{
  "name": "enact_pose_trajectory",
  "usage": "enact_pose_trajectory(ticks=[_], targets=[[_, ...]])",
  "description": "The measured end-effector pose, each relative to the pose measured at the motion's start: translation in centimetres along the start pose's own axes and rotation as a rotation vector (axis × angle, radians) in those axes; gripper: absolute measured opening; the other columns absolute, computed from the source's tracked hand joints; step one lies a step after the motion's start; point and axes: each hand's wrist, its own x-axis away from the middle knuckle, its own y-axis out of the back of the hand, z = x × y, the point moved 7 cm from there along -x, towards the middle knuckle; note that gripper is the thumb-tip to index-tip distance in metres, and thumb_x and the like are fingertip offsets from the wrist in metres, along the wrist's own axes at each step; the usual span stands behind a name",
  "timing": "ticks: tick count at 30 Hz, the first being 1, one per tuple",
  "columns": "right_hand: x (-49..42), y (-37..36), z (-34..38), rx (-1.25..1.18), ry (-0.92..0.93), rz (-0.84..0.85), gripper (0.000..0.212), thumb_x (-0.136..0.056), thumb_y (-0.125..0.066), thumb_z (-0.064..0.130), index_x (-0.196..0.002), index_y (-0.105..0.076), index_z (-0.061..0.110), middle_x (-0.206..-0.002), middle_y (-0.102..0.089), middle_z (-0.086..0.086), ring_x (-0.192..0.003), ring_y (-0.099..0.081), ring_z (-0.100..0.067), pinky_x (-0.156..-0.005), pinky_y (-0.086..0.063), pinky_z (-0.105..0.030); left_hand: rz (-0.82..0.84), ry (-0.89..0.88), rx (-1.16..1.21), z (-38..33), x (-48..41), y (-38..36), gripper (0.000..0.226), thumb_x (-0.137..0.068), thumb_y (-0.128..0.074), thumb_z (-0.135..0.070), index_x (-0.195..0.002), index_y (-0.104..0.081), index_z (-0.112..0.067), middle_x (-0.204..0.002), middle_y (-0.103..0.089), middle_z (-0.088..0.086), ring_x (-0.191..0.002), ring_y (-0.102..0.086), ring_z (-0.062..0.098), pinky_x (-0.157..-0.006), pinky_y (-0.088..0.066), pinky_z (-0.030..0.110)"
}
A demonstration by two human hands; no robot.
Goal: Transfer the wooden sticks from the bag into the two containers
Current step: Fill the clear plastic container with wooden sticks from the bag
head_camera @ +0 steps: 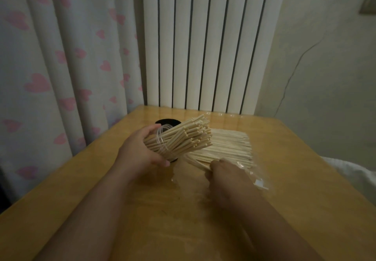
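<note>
Gripping a clear plastic jar [161,139] of pale wooden sticks [189,136], left hand [138,151]; black round object [167,121] half hidden behind; blurred right hand [225,171] pinches sticks in transparent bag [255,172].

Heart-print curtain [50,67], white radiator [203,47]

From my end the table [284,179] reads as yellow wood under a glossy varnish, with bright reflections along its far edge. The bundle of sticks [183,136] is pale bare wood, matt and smooth, as is the flat pile of sticks [227,144] to its right. The container [160,136] round the bundle is clear plastic. The bag [258,181] is thin, crinkled, shiny film. Far left, the curtain [50,67] is soft matt cloth. The radiator [203,47] looks smooth and painted, and the wall [325,67] on the right is matt and cracked.
</note>
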Motion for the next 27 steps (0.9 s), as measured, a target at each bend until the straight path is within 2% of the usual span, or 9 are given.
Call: enact_pose_trajectory(ticks=[3, 6, 10, 13, 16, 19, 23, 25, 27], targets=[[0.3, 0.8, 0.3, 0.004, 0.007, 0.002, 0.012, -0.104, -0.044, 0.032, -0.102, -0.053, 0.024, -0.111, -0.061, -0.003, -0.103, -0.059, -0.024, -0.073, -0.039, -0.032, 0.004, 0.004, 0.009, 0.1, -0.1, 0.0, 0.111, -0.045, -0.094, 0.001, -0.142, -0.052, -0.033, -0.128, -0.061, -0.01, -0.112, -0.059, 0.016, -0.077, -0.045, 0.024], [0.8, 1.5, 0.6, 0.042, -0.005, 0.015, 0.013, -0.104, -0.045, 0.031, -0.108, -0.056, 0.026, -0.111, -0.064, -0.001, -0.103, -0.061, -0.023, -0.058, -0.03, -0.027, 0.018, 0.001, 0.004, 0.1, -0.1, 0.0, 0.11, -0.048, -0.094, -0.001, -0.143, -0.05, -0.034, -0.13, -0.06, -0.01, -0.113, -0.059, 0.016, -0.079, -0.044, 0.023], [1.4, 3.2, 1.3, 0.081, 0.081, -0.09, 0.023, -0.1, -0.047, 0.049, -0.095, -0.055, 0.028, -0.098, -0.065, 0.001, -0.096, -0.062, -0.024, -0.068, -0.039, -0.031, 0.013, 0.002, 0.007, 0.1, 0.0, 0.1, 0.11, -0.047, -0.095, -0.001, -0.142, -0.05, -0.036, -0.129, -0.061, -0.011, -0.113, -0.059, 0.016, -0.087, -0.047, 0.029], [1.8, 4.6, 2.0, 0.076, 0.189, -0.213, 0.028, -0.098, -0.043, 0.053, -0.084, -0.045, 0.029, -0.08, -0.057, 0.006, -0.08, -0.058, -0.02, -0.064, -0.04, -0.031, 0.005, 0.015, 0.035, 0.2, 0.2, 0.1, 0.11, -0.046, -0.094, 0.001, -0.14, -0.052, -0.036, -0.125, -0.062, -0.013, -0.111, -0.061, 0.015, -0.091, -0.05, 0.035], [2.3, 5.8, 2.6, 0.124, 0.307, -0.397, 0.026, -0.084, -0.043, 0.049, -0.068, -0.042, 0.029, -0.057, -0.041, 0.009, -0.054, -0.044, -0.016, -0.047, -0.022, -0.024, 0.014, 0.006, 0.045, 0.0, 0.2, 0.1, 0.105, -0.048, -0.092, 0.004, -0.136, -0.054, -0.037, -0.12, -0.061, -0.014, -0.106, -0.06, 0.012, -0.08, -0.049, 0.028], [2.9, 7.2, 2.6, 0.12, 0.326, -0.609, 0.031, -0.079, -0.046, 0.047, -0.055, -0.045, 0.027, -0.048, -0.035, 0.011, -0.044, -0.029, -0.014, -0.051, -0.007, -0.017, 0.033, 0.001, 0.041, -0.1, 0.2, -0.1, 0.103, -0.049, -0.09, 0.006, -0.135, -0.054, -0.037, -0.118, -0.061, -0.015, -0.103, -0.06, 0.01, -0.073, -0.046, 0.023], [4.5, 8.8, 1.5, -0.028, 0.345, -0.96, 0.038, -0.095, -0.047, 0.035, -0.062, -0.057, 0.019, -0.06, -0.051, 0.003, -0.057, -0.033, -0.013, -0.058, -0.022, -0.027, 0.038, 0.007, 0.06, -0.1, 0.4, -0.1, 0.106, -0.045, -0.091, 0.008, -0.137, -0.055, -0.033, -0.12, -0.063, -0.011, -0.103, -0.061, 0.01, -0.071, -0.046, 0.022], [4.9, 9.2, 1.1, -0.059, 0.331, -1.045, 0.045, -0.103, -0.042, 0.036, -0.07, -0.061, 0.012, -0.076, -0.057, -0.004, -0.069, -0.04, -0.018, -0.065, -0.026, -0.031, 0.033, 0.01, 0.058, -0.2, 0.4, 0.1, 0.106, -0.046, -0.091, 0.009, -0.137, -0.055, -0.032, -0.12, -0.063, -0.01, -0.101, -0.06, 0.008, -0.07, -0.045, 0.02], [5.0, 9.4, 0.8, -0.125, 0.288, -1.075, 0.056, -0.106, -0.031, 0.042, -0.075, -0.064, 0.009, -0.081, -0.056, -0.006, -0.066, -0.043, -0.019, -0.061, -0.028, -0.028, 0.041, 0.014, 0.059, -0.2, 0.5, 0.2, 0.106, -0.046, -0.09, 0.01, -0.137, -0.055, -0.032, -0.119, -0.063, -0.012, -0.101, -0.059, 0.006, -0.069, -0.044, 0.019]])
